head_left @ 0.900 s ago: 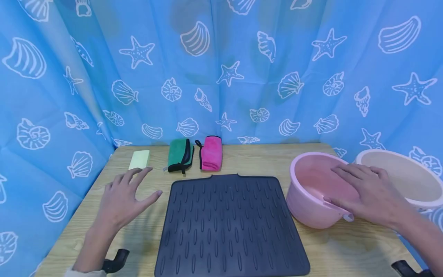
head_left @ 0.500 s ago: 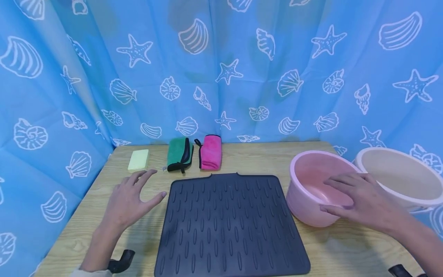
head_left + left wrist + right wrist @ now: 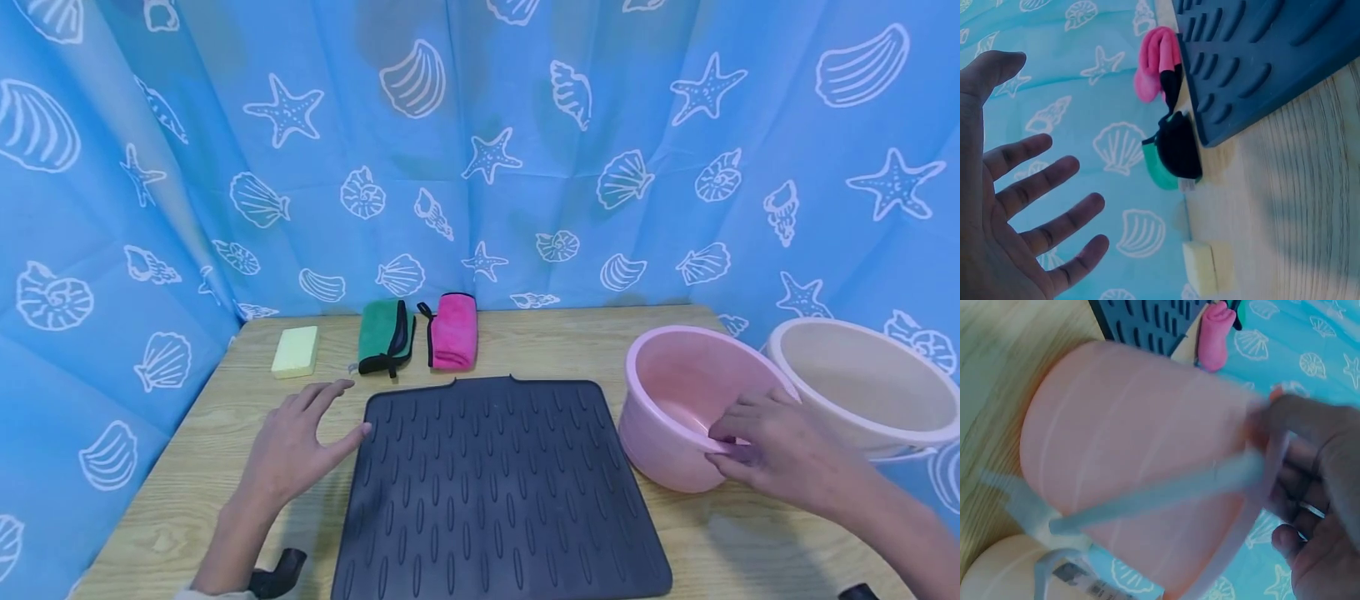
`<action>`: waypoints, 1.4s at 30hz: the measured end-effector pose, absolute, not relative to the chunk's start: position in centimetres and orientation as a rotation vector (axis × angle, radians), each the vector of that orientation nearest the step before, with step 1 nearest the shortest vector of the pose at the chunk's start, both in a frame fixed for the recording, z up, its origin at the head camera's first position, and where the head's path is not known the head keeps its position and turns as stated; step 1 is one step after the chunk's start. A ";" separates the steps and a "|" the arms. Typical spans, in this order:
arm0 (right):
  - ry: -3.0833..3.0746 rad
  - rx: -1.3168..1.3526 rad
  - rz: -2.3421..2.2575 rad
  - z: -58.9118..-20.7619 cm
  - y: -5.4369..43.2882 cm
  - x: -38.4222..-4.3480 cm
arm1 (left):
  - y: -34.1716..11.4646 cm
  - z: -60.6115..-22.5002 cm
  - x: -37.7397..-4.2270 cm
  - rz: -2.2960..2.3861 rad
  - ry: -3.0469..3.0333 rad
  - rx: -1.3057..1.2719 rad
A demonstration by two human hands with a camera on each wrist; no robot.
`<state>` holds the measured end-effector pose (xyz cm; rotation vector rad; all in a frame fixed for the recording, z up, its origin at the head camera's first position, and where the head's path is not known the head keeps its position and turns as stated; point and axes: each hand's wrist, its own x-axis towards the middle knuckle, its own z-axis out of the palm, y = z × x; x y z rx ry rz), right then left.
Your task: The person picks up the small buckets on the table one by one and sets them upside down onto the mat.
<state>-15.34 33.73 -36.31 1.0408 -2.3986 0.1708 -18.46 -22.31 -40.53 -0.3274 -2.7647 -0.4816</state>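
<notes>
My right hand [image 3: 780,450] pinches the near rim of a pink bucket [image 3: 658,446] at the right of the table. In the right wrist view the thumb lies on the outside of the bucket [image 3: 1122,437] and the other fingers are behind the rim. A pale handle [image 3: 1166,495] hangs down across the bucket's side. My left hand [image 3: 292,446] hovers left of a dark ridged mat [image 3: 502,492], its fingers spread and holding nothing. In the left wrist view the palm and spread fingers of that hand [image 3: 1022,200] show.
A cream bucket [image 3: 862,375] stands right beside the pink one. Along the back lie a pale yellow sponge [image 3: 295,352], a folded green cloth [image 3: 381,333] and a rolled pink cloth [image 3: 454,333]. A blue curtain [image 3: 510,92] with shell prints hangs behind the wooden table [image 3: 195,475].
My right hand, spread over the bucket's rim before, has curled its fingers and now pinches the rim. My left hand has drifted slightly right and down, off the sponge, still spread.
</notes>
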 end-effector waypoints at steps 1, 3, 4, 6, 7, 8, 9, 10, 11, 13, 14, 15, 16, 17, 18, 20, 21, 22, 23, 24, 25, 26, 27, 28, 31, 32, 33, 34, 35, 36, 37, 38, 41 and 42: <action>-2.392 1.050 0.174 -36.4 33.7 -15.3 | -22.2 -40.6 -18.5 -0.481 -2.768 -0.325; -2.389 1.055 0.194 -36.4 33.6 -15.2 | -22.1 -40.6 -18.6 -0.487 -2.770 -0.327; -2.382 1.054 0.204 -36.5 33.6 -15.2 | -22.0 -40.7 -18.6 -0.490 -2.769 -0.330; -2.373 1.037 0.223 -36.5 33.6 -15.0 | -21.8 -40.7 -18.6 -0.498 -2.766 -0.335; -2.371 1.028 0.230 -36.4 33.5 -14.9 | -21.8 -40.7 -18.7 -0.502 -2.763 -0.338; -2.368 1.024 0.241 -36.3 33.5 -14.8 | -21.8 -40.7 -18.7 -0.503 -2.761 -0.341; -2.367 1.019 0.248 -36.1 33.5 -14.8 | -21.7 -40.7 -18.7 -0.507 -2.758 -0.342; -2.365 1.019 0.258 -35.9 33.4 -14.7 | -21.7 -40.7 -18.7 -0.513 -2.753 -0.343; -2.363 1.015 0.264 -35.7 33.3 -14.6 | -21.7 -40.7 -18.7 -0.519 -2.748 -0.346; -2.356 1.007 0.271 -35.2 33.2 -14.5 | -21.7 -40.6 -18.7 -0.534 -2.735 -0.351; -2.352 1.002 0.274 -35.0 33.1 -14.5 | -21.7 -40.6 -18.7 -0.540 -2.728 -0.355; -2.345 0.995 0.265 -34.8 33.0 -14.4 | -21.7 -40.6 -18.7 -0.550 -2.720 -0.360; -2.337 0.984 0.259 -34.6 32.8 -14.3 | -21.7 -40.5 -18.8 -0.558 -2.713 -0.365; -2.326 0.975 0.256 -34.4 32.7 -14.3 | -21.7 -40.5 -18.8 -0.562 -2.707 -0.369; -2.313 0.967 0.254 -34.2 32.6 -14.2 | -21.6 -40.5 -18.8 -0.565 -2.702 -0.372; -2.287 0.955 0.259 -33.8 32.3 -14.1 | -21.5 -40.4 -18.9 -0.570 -2.695 -0.379; -2.273 0.951 0.260 -33.6 32.2 -14.1 | -21.4 -40.4 -18.9 -0.572 -2.693 -0.379; -2.263 0.953 0.271 -33.5 32.1 -14.0 | -21.4 -40.4 -18.9 -0.576 -2.692 -0.379; -2.252 0.955 0.278 -33.4 32.0 -13.9 | -21.3 -40.4 -18.9 -0.583 -2.691 -0.379; -2.246 0.951 0.277 -33.2 31.9 -13.8 | -21.3 -40.4 -18.9 -0.593 -2.692 -0.380; -2.245 0.945 0.278 -33.1 31.8 -13.7 | -21.2 -40.4 -18.9 -0.603 -2.693 -0.380; -2.239 0.946 0.289 -33.0 31.7 -13.6 | -21.2 -40.4 -18.9 -0.616 -2.694 -0.381; -2.239 0.942 0.297 -32.8 31.6 -13.5 | -21.2 -40.4 -18.9 -0.633 -2.694 -0.382; -2.238 0.939 0.302 -32.7 31.5 -13.5 | -21.2 -40.4 -19.0 -0.651 -2.694 -0.383; -2.223 0.926 0.312 -32.3 31.1 -13.3 | -21.1 -40.4 -19.0 -0.686 -2.696 -0.383; -2.213 0.928 0.317 -32.2 31.0 -13.4 | -21.1 -40.4 -19.1 -0.695 -2.697 -0.384; -2.204 0.927 0.321 -32.2 30.8 -13.4 | -21.1 -40.4 -19.1 -0.703 -2.699 -0.383; -2.191 0.931 0.329 -32.1 30.7 -13.5 | -21.0 -40.4 -19.1 -0.711 -2.701 -0.383; -2.181 0.935 0.340 -32.0 30.5 -13.5 | -20.9 -40.4 -19.2 -0.716 -2.705 -0.384; -2.170 0.943 0.353 -32.0 30.3 -13.6 | -20.8 -40.4 -19.2 -0.720 -2.708 -0.386; -2.161 0.949 0.368 -31.9 30.2 -13.6 | -20.7 -40.4 -19.2 -0.732 -2.710 -0.388; -2.152 0.958 0.384 -31.9 30.0 -13.6 | -20.6 -40.4 -19.2 -0.745 -2.711 -0.390; -2.141 0.980 0.422 -31.8 29.5 -13.7 | -20.3 -40.4 -19.2 -0.770 -2.715 -0.395; -2.139 0.985 0.428 -31.7 29.4 -13.8 | -20.1 -40.5 -19.2 -0.778 -2.715 -0.397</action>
